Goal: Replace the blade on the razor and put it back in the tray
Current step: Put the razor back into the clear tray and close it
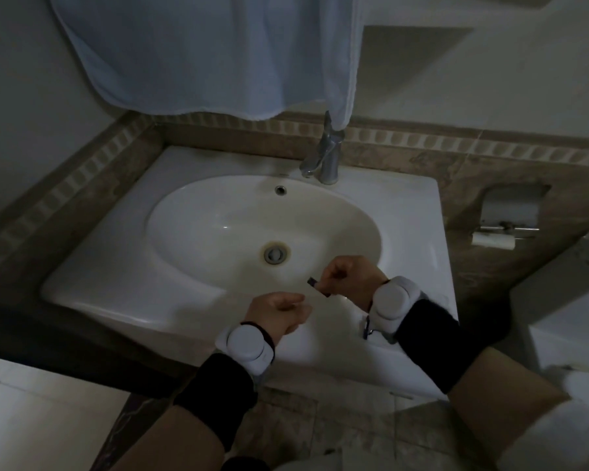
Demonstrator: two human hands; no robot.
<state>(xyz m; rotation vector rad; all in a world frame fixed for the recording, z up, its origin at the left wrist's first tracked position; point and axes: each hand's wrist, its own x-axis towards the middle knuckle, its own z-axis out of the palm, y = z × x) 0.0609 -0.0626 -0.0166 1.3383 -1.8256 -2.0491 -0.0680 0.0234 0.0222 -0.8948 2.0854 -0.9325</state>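
A dim home bathroom: white washbasin (123, 283), chrome tap (323, 158), hanging towel (201, 52), toilet-paper holder (509, 215).

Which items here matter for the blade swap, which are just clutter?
Job:
- small dark piece, likely the blade part, pinched in right hand
- left hand
- thin object on sink rim, possibly the razor

Clutter:
- tap
- towel
- toilet roll

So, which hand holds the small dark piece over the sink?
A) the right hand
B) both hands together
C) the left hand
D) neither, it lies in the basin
A: the right hand pinches the small dark piece above the sink, while the left hand is apart from it.
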